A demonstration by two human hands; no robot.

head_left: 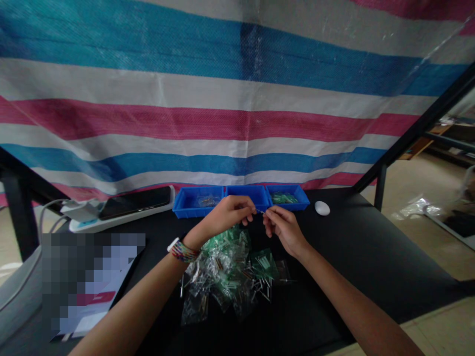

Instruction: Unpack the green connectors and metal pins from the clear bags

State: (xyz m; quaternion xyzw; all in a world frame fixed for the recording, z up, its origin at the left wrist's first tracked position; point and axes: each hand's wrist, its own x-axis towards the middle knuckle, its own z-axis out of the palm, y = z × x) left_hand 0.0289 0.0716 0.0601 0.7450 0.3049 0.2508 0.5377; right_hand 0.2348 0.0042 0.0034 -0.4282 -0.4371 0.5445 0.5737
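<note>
My left hand (238, 210) and my right hand (281, 222) face each other above the far side of a pile, fingers pinched. Between their fingertips runs a small thin metal pin (261, 211), too small to make out fully. A band and a woven bracelet circle my left wrist. Below lies a heap of clear and green plastic packets (226, 257), with several loose metal pins (263, 287) at its right edge. Behind the hands stand three blue bins: the left bin (185, 211) holds clear packets, the right bin (306, 200) green ones; the middle bin (256, 190) is partly hidden.
A white power strip (89, 226) with plugs and a dark phone (135, 202) lies at the back left. Nearer is a tablet-like screen (107, 291), partly blurred. A white mouse (322, 208) sits right of the bins. A striped tarp (208, 123) hangs behind the black table (371, 257).
</note>
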